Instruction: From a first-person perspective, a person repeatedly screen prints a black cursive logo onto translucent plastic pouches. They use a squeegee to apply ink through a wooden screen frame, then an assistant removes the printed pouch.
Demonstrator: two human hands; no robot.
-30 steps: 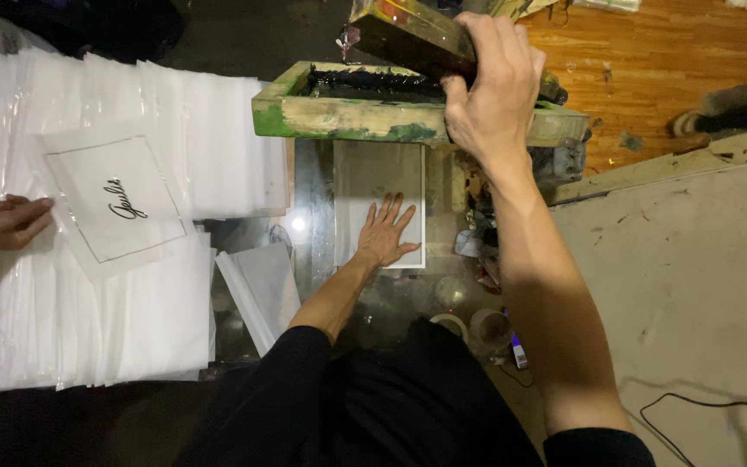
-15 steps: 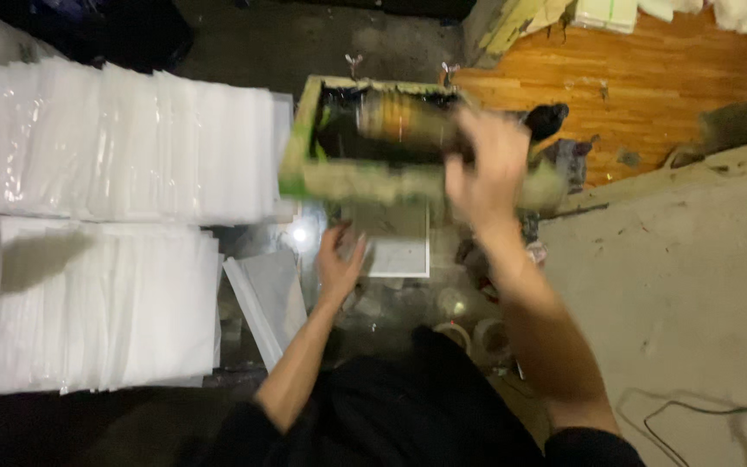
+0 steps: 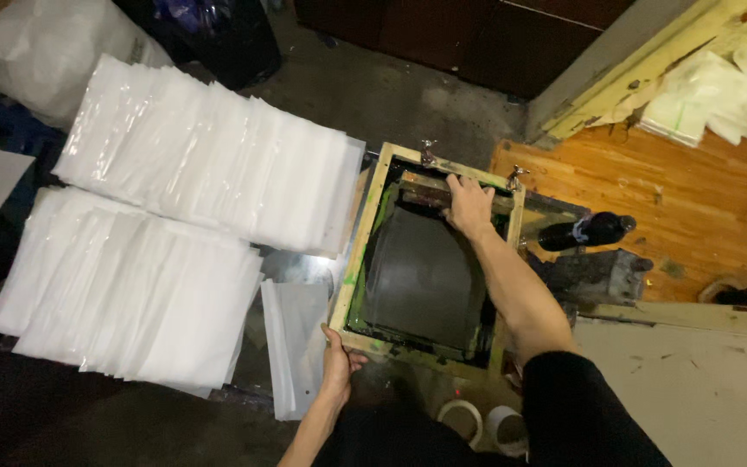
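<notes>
Wooden screen frame (image 3: 425,259) now lowered flat (ink-stained), left hand (image 3: 336,363) grip clamped on its corner.

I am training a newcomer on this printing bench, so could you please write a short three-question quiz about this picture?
1. True or false: the wooden frame lies flat on the bench.
2. Which hand grips the near corner of the frame? A) left hand B) right hand
3. Fill in: the dark bottle lies on the ______ side of the frame.

Key: 1 true. 2 A; the right hand rests on the bar at the far end, inside the frame. 3 right; the stacks of white sheets lie on the left.
</notes>
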